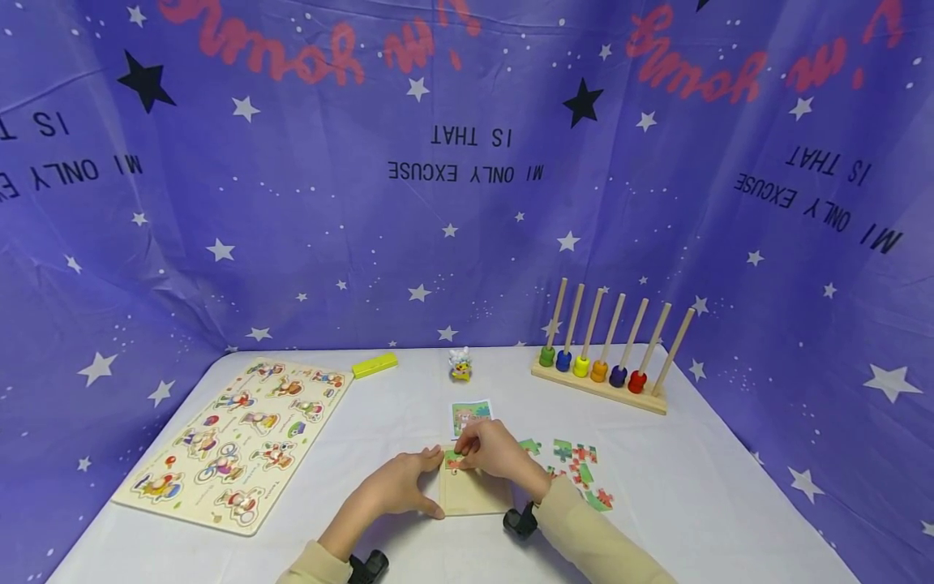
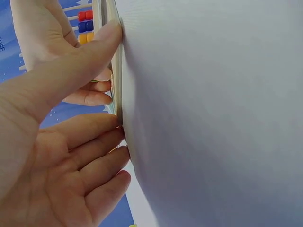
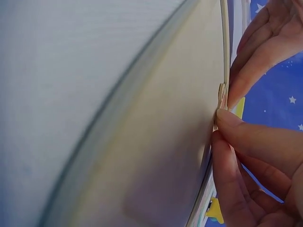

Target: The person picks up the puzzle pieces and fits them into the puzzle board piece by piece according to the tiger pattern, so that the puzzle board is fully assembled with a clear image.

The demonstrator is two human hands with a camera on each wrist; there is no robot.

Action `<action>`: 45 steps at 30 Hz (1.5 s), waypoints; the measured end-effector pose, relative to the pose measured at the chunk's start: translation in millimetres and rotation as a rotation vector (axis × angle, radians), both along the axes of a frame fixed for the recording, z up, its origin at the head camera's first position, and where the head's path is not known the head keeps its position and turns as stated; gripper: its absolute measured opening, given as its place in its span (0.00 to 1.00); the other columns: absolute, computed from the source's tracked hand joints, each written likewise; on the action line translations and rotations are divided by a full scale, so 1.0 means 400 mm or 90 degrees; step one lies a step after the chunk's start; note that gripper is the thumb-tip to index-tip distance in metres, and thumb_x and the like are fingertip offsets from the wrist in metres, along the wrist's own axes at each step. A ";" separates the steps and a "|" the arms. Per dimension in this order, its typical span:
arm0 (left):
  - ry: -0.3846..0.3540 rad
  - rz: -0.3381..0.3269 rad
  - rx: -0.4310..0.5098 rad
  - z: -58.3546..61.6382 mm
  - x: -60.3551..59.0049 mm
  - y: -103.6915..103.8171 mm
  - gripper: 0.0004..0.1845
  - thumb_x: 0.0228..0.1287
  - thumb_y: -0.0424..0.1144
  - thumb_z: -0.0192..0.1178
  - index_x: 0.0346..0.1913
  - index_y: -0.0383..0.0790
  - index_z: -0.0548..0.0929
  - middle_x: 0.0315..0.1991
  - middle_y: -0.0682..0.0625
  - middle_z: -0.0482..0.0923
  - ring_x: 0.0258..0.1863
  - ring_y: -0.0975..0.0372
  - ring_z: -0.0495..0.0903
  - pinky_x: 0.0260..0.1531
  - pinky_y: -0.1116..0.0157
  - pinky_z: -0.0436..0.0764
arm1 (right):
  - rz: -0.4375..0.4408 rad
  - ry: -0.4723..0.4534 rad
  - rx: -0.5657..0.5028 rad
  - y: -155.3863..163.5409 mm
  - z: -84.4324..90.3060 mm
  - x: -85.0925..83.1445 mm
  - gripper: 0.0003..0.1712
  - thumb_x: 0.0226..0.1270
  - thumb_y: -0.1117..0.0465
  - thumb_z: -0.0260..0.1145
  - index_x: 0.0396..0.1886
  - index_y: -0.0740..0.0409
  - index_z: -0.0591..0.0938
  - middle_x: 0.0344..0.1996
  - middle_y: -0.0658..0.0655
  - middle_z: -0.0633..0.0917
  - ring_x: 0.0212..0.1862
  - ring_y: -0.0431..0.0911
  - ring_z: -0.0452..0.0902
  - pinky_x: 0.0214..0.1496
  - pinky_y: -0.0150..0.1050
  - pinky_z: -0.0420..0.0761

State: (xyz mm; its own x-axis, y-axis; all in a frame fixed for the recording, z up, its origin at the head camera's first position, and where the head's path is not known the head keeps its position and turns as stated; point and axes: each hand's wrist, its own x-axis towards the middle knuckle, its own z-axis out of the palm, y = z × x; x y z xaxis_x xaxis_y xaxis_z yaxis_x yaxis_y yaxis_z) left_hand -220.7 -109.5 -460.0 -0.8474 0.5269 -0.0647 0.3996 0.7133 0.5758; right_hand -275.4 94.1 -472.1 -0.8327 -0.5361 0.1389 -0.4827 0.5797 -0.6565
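Observation:
A small wooden puzzle tray [image 1: 476,496] lies on the white table before me. My left hand [image 1: 400,484] rests against its left side, thumb at the near corner and fingers toward the far corner, all fairly straight. At the tray's upper left, my right hand [image 1: 496,450] pinches a puzzle piece [image 3: 220,97] between thumb and forefinger; the piece appears edge-on in the right wrist view. Green and red puzzle print [image 1: 452,460] shows in that corner, partly covered by the fingers. Just beyond the tray lies a picture card [image 1: 471,409] with a bear, its lower part hidden.
Several loose puzzle pieces [image 1: 584,474] lie right of the tray, some behind the right wrist. A large peg puzzle board [image 1: 241,438] stretches along the left. Toward the back are a yellow block [image 1: 374,365], a small figurine [image 1: 460,364] and a bead rack [image 1: 600,384].

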 end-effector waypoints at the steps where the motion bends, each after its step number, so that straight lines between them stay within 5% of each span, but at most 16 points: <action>1: 0.000 0.000 0.000 0.000 0.000 0.000 0.48 0.39 0.49 0.77 0.64 0.28 0.71 0.68 0.37 0.65 0.65 0.41 0.65 0.64 0.44 0.64 | 0.001 0.002 0.000 0.000 0.000 0.000 0.08 0.48 0.72 0.76 0.28 0.60 0.86 0.24 0.50 0.82 0.25 0.34 0.73 0.28 0.27 0.76; 16: 0.019 0.003 -0.012 0.000 0.000 0.004 0.47 0.39 0.48 0.78 0.63 0.28 0.72 0.67 0.36 0.66 0.64 0.41 0.67 0.63 0.45 0.65 | 0.064 0.026 -0.047 0.071 0.013 -0.006 0.09 0.54 0.68 0.74 0.37 0.62 0.87 0.34 0.54 0.86 0.30 0.36 0.78 0.34 0.30 0.81; 29: 0.000 0.005 -0.003 -0.001 -0.003 0.009 0.48 0.39 0.47 0.78 0.64 0.28 0.71 0.68 0.36 0.65 0.65 0.42 0.65 0.64 0.45 0.64 | 0.000 0.058 -0.061 0.203 0.084 -0.005 0.11 0.60 0.65 0.71 0.43 0.58 0.85 0.40 0.58 0.86 0.38 0.41 0.81 0.37 0.33 0.83; 34: -0.009 0.009 -0.006 -0.003 -0.004 0.005 0.48 0.38 0.48 0.77 0.64 0.29 0.71 0.68 0.37 0.65 0.66 0.42 0.65 0.65 0.45 0.63 | -0.021 0.053 -0.055 0.233 0.075 -0.006 0.12 0.60 0.64 0.71 0.44 0.53 0.85 0.41 0.58 0.86 0.38 0.43 0.82 0.39 0.34 0.83; 45: -0.020 0.010 -0.009 -0.007 -0.003 0.004 0.48 0.39 0.48 0.77 0.65 0.29 0.71 0.68 0.38 0.65 0.66 0.43 0.64 0.65 0.46 0.63 | 0.034 0.025 0.046 0.292 0.018 -0.025 0.16 0.55 0.69 0.73 0.45 0.62 0.85 0.40 0.56 0.86 0.42 0.52 0.81 0.43 0.45 0.83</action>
